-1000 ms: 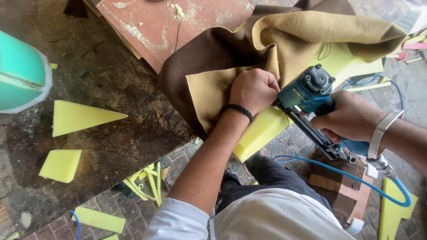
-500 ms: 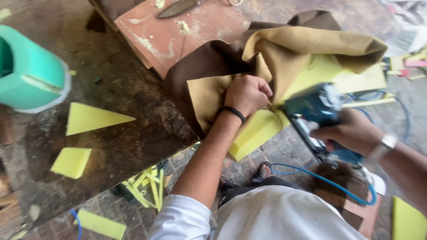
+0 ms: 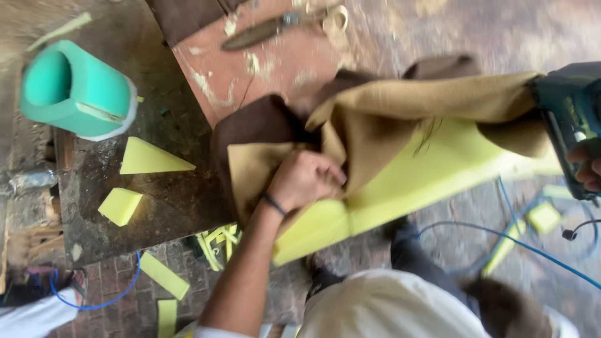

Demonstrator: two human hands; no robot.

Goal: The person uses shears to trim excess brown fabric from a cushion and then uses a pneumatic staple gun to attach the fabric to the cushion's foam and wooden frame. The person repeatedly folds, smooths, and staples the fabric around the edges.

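Your left hand (image 3: pixel 305 180) is bunching tan cloth (image 3: pixel 375 125) against the yellow foam cushion (image 3: pixel 400 181) at frame centre; it's soft and light, so grip the edges. Your right hand (image 3: pixel 587 168), far right, is clutching the blue stapler (image 3: pixel 570 112)

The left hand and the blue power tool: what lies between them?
In the head view, tan fabric draped over yellow foam fills the stretch between the left hand and the blue power tool.

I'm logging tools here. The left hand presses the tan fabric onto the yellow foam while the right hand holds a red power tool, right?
Not quite: the head view shows the power tool in the right hand is teal-blue, not red. The left hand does press the tan fabric onto the yellow foam.
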